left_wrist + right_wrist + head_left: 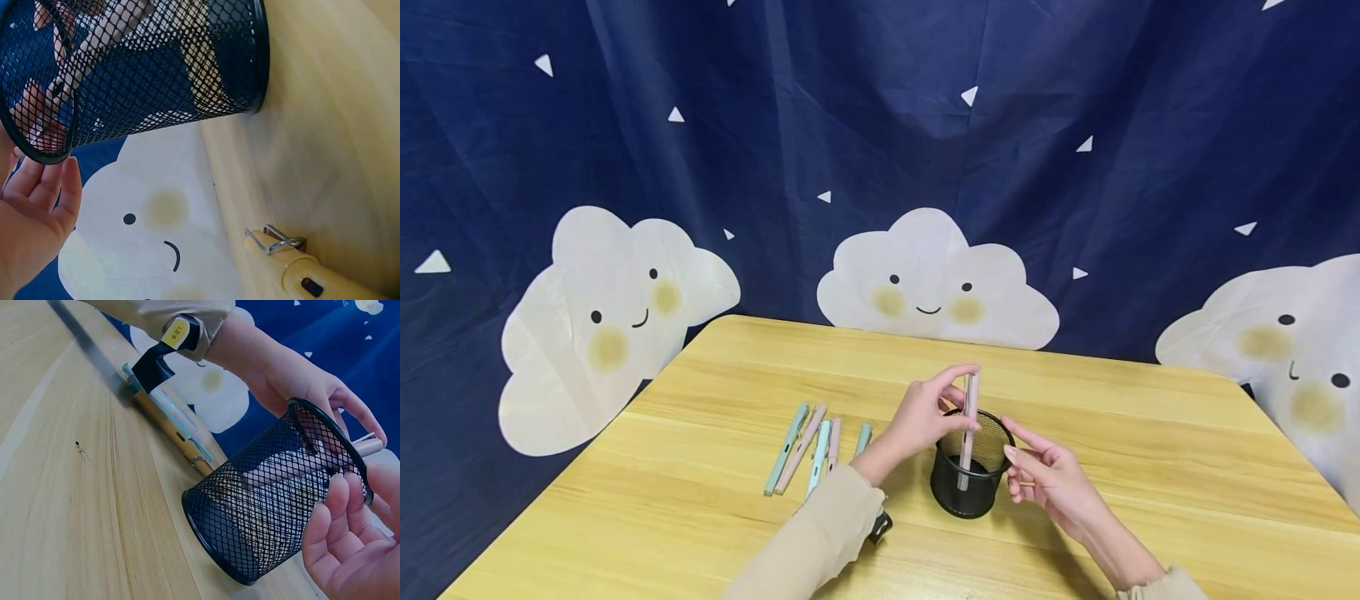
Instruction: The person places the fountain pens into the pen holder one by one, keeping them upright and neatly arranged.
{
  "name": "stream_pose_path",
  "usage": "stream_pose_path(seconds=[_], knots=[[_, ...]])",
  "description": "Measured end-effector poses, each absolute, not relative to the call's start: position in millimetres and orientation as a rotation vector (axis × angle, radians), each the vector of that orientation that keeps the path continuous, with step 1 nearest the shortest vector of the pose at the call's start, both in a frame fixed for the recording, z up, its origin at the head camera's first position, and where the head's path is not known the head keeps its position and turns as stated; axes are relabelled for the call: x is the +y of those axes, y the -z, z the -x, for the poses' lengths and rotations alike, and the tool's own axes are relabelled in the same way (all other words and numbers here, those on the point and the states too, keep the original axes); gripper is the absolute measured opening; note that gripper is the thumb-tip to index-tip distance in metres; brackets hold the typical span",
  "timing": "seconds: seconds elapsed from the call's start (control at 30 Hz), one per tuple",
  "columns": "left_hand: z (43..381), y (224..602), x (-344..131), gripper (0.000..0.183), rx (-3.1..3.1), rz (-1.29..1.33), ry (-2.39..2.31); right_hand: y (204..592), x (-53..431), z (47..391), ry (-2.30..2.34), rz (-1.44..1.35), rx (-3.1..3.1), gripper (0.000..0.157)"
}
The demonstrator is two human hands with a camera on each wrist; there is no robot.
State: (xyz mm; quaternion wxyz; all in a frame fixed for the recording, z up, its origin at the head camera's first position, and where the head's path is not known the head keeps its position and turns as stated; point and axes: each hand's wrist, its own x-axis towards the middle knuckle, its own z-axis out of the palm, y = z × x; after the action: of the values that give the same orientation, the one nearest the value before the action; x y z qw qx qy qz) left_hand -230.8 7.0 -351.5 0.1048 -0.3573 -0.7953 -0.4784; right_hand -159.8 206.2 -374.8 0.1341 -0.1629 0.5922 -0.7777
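Note:
A round black wire-mesh pen holder [964, 500] stands upright on the wooden table. My left hand [921, 417] pinches a pale pink fountain pen [971, 408] near its upper end, thumb on one side and fingers on the other. Most of this pen is inside the holder, its lower part showing through the mesh in the right wrist view. At the holder's right side, my right hand [1060, 483] grips the rim between thumb and fingers. In the right wrist view its curled fingertips [337, 487] lie against the mesh.
Left of the holder lie several pens: a teal pen [786, 450], a pink pen [801, 450], a light turquoise pen [820, 454] and others partly behind the left forearm. A yellow pen [325, 278] with a wire clip lies nearby. A cloud-print curtain [880, 125] hangs behind the table.

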Motion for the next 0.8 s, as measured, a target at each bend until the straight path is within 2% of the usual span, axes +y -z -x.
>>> stream_pose_path(seconds=[0.4, 0.67, 0.8], knots=[[221, 349, 7, 0.068, -2.443, 1.066, 0.950, 375, 206, 159, 2.251, 0.424, 1.747, 0.046], [218, 348, 7, 0.067, -2.461, 1.062, 0.829, 375, 206, 160, 2.254, 0.476, 1.706, 0.038], [217, 348, 7, 0.060, -2.460, 1.045, 0.788, 375, 206, 159, 2.256, 0.484, 1.702, 0.038]])
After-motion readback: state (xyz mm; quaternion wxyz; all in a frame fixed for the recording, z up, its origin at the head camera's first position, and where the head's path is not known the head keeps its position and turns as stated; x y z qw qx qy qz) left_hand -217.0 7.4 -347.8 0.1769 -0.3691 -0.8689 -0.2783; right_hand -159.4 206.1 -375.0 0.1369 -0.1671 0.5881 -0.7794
